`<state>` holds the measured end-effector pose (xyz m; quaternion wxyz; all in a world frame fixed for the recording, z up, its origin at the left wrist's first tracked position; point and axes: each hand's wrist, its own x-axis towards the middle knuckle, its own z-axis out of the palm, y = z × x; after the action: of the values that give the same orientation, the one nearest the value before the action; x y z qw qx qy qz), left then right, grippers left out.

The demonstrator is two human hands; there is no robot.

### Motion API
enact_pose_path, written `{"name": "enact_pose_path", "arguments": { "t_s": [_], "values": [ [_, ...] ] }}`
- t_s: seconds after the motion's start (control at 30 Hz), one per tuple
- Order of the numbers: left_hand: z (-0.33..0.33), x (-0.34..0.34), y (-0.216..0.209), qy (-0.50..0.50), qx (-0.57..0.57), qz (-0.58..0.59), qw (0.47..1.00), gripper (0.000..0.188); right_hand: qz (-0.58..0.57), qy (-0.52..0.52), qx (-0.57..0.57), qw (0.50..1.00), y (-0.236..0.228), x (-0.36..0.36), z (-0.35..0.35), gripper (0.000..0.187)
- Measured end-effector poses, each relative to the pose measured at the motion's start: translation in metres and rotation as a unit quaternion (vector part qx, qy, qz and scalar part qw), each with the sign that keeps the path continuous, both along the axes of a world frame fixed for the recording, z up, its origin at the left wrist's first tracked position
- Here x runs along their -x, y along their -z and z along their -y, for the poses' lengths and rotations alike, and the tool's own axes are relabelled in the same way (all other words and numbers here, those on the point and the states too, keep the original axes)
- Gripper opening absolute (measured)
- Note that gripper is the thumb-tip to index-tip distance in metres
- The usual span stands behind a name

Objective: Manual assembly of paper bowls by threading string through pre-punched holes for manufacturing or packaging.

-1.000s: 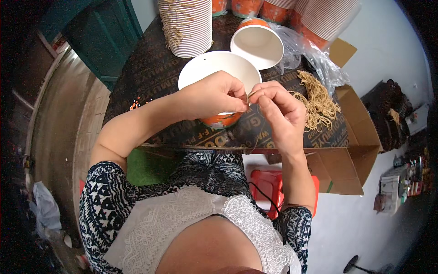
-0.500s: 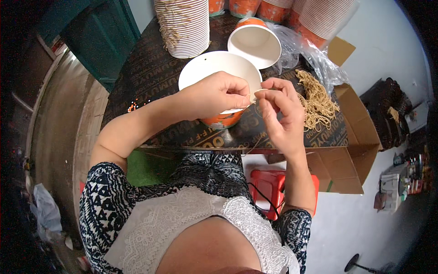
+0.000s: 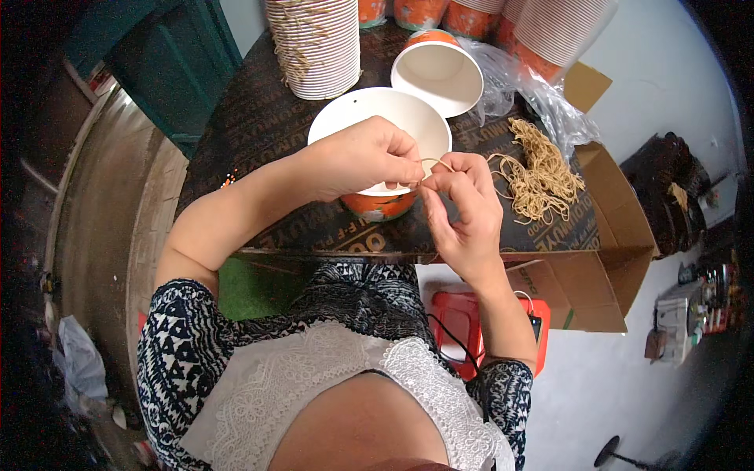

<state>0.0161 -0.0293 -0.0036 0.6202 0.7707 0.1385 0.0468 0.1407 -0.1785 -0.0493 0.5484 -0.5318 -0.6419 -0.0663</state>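
A white paper tub [image 3: 428, 129] with an orange patterned outside stands upright at the table's near edge, a small hole showing near its far rim. Over its near right rim, my left hand [image 3: 367, 161] and my right hand [image 3: 465, 200] meet, fingertips pinched close together. Between them a thin tan string [image 3: 430, 160] bends in a small loop, gripped by both hands. The fingers hide the string's ends. Right of my right hand lies a tangled heap of tan strings [image 3: 546, 177].
Another tub [image 3: 437, 74] lies tipped on its side behind. A tall stack of tubs [image 3: 318, 51] with strings hanging from it stands far left. Clear plastic wrap [image 3: 542, 98], small colourful beads [image 3: 229, 179] and an open cardboard box [image 3: 620, 220] surround the work. A red stool [image 3: 452, 314] is below.
My right hand has moved left and slightly down, closer to my left hand. The string now arches between the fingertips. My left hand has shifted slightly left.
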Motion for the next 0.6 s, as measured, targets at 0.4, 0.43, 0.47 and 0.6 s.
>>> {"name": "enact_pose_path", "arguments": {
  "t_s": [0.4,0.43,0.47,0.6],
  "values": [
    [-0.001,0.004,0.000,0.002,-0.016,0.005,1.000,0.014,-0.031,-0.009,0.029,0.999,0.008,-0.003,-0.004,0.019],
    [0.000,0.005,-0.001,-0.004,-0.040,0.004,0.999,0.013,-0.032,-0.009,0.029,0.999,0.009,-0.002,-0.005,0.019],
    [0.000,0.005,-0.001,-0.010,-0.064,0.003,0.998,0.012,-0.020,-0.004,0.012,1.000,0.010,-0.003,-0.007,0.019],
    [0.003,0.005,0.003,-0.015,-0.099,0.035,0.994,0.012,-0.033,0.005,-0.007,0.999,0.013,0.000,-0.010,0.017]
  ]
}}
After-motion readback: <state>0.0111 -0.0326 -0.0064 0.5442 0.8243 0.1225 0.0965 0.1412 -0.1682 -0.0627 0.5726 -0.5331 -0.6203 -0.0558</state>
